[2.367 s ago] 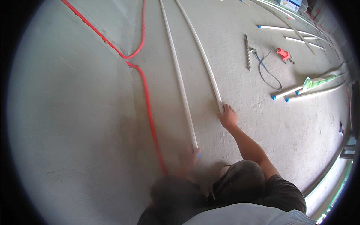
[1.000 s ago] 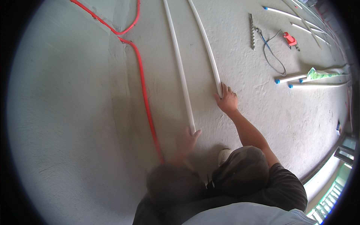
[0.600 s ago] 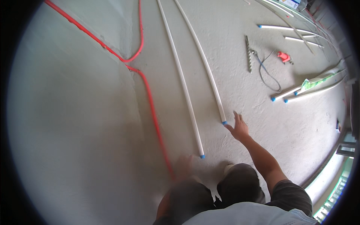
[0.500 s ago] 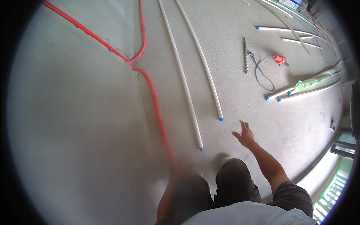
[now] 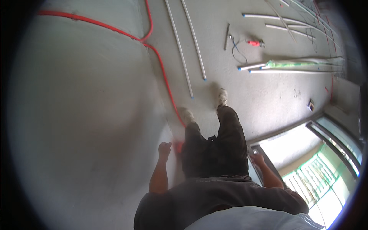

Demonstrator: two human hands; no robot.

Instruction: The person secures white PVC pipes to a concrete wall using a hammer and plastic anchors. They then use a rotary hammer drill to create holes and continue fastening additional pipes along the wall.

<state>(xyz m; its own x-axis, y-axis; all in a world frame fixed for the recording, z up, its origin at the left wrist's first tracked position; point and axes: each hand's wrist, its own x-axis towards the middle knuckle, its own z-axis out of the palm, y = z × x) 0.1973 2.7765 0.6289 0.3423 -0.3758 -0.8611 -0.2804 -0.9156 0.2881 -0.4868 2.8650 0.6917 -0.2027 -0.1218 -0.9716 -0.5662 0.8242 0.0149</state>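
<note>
I stand upright on a grey concrete floor, my dark trouser legs and two shoes below me. My left hand hangs curled into a fist beside the grey wall, holding nothing, just above a red conduit that runs along the wall's foot. At my side my right hand hangs near a window frame, its fingers too small to read. Two long white pipes with blue end caps lie side by side on the floor ahead of my feet, apart from both hands.
More white pipes lie at the right with a green-wrapped bundle. A drill auger bit, a cable and a red tool lie beyond. A bright window opening is at the lower right; a grey wall fills the left.
I have risen from a crouch to standing. Both hands left the ends of the white pipes, which stay on the floor, and now hang at my sides.
</note>
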